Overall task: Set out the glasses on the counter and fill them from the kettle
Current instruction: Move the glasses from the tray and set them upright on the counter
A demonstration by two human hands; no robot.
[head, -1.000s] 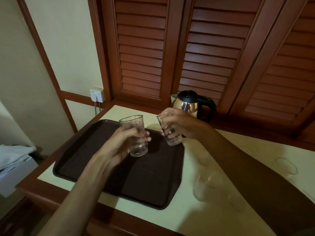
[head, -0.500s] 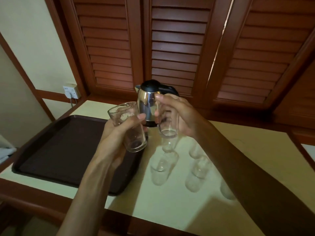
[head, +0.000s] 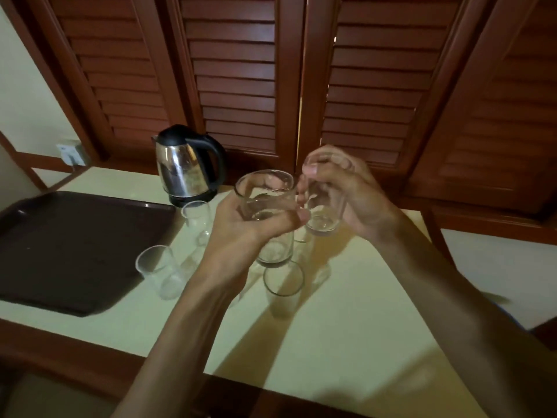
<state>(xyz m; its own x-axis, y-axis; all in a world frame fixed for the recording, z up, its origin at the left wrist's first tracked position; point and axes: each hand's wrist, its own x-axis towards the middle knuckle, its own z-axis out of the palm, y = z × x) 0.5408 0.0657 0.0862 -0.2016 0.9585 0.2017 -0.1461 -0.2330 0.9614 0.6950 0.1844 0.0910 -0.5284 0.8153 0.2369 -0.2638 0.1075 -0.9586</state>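
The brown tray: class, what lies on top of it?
Nothing shows on the brown tray; its near right corner is partly hidden behind a standing glass.

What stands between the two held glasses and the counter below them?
Other glasses do. One upright glass stands on the counter right below the glass in the left hand. Open counter lies to the right, below the right hand and its glass.

Standing glasses (head: pixel 159 268) crowd the counter (head: pixel 346 312) below; bare counter lies right of them.
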